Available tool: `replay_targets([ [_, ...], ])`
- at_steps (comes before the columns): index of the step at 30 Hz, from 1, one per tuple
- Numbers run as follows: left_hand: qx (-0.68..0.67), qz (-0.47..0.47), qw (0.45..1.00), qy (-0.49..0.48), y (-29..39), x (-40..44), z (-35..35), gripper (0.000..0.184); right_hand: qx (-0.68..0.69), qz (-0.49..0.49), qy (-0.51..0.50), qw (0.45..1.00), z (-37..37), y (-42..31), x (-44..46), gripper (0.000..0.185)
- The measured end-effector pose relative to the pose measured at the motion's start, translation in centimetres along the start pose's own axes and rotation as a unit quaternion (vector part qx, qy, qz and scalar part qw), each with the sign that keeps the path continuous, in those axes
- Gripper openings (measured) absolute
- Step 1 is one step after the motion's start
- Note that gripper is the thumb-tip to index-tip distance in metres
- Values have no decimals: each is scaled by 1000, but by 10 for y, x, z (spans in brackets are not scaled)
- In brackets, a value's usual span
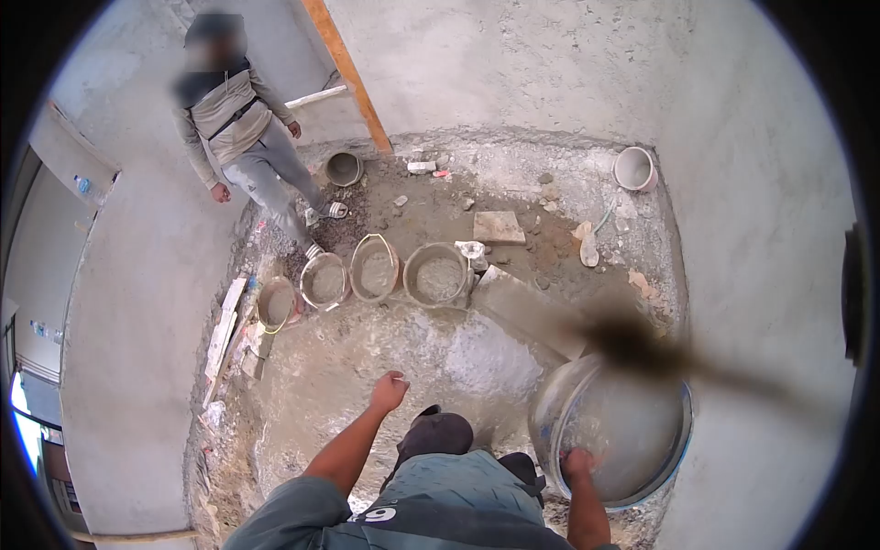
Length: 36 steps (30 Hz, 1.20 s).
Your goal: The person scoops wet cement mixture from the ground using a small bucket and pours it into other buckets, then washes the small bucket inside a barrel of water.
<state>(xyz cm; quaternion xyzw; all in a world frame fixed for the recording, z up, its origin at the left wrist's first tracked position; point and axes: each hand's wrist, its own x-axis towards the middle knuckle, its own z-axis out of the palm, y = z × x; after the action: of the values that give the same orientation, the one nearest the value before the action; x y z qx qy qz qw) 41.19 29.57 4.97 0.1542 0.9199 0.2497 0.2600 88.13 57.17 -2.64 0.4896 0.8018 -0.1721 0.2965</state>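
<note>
My left hand (pixel 390 392) hangs over the wet grey floor in front of me, fingers loosely curled and nothing visible in it. At the near left edge of a large drum (pixel 547 412), my right hand (pixel 577 465) reaches over the rim, just above or in the grey liquid (pixel 642 431); its fingers are blurred, and whether they grip anything is hidden. Ahead of both hands stands a row of buckets of grey mortar: a wide one (pixel 436 277), one with a raised handle (pixel 375 269), another (pixel 325 280) and a smaller one (pixel 277 304) at the left.
Another person (pixel 247 128) stands behind the buckets at the back left. A plank (pixel 527 312) lies beside the drum, with a block (pixel 500 227) farther back. Two more buckets stand near the wall, one left (pixel 345 170), one right (pixel 634 170). A blurred dark stick-like shape (pixel 642 346) crosses the right.
</note>
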Motion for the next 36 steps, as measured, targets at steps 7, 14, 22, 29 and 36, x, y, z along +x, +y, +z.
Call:
replay_targets([
  [7, 43, -154, 987, 10, -136, -62, -10, 41, 273, -7, 149, 950, -25, 21, -3, 31],
  [14, -72, -225, 972, 2, -204, -80, 33, 43, 519, 118, 266, 804, -17, 55, 5, 38],
  [22, -91, -168, 982, -6, -163, -58, 48, 41, 780, 206, 240, 540, -28, 46, -45, 67],
  [29, -179, -171, 966, -69, -114, -55, 27, 32, 878, 228, 229, 353, -7, 64, -39, 65],
  [36, -135, -195, 962, -136, -112, -55, 9, 27, 961, 58, 222, 152, -52, 46, -58, 55],
])
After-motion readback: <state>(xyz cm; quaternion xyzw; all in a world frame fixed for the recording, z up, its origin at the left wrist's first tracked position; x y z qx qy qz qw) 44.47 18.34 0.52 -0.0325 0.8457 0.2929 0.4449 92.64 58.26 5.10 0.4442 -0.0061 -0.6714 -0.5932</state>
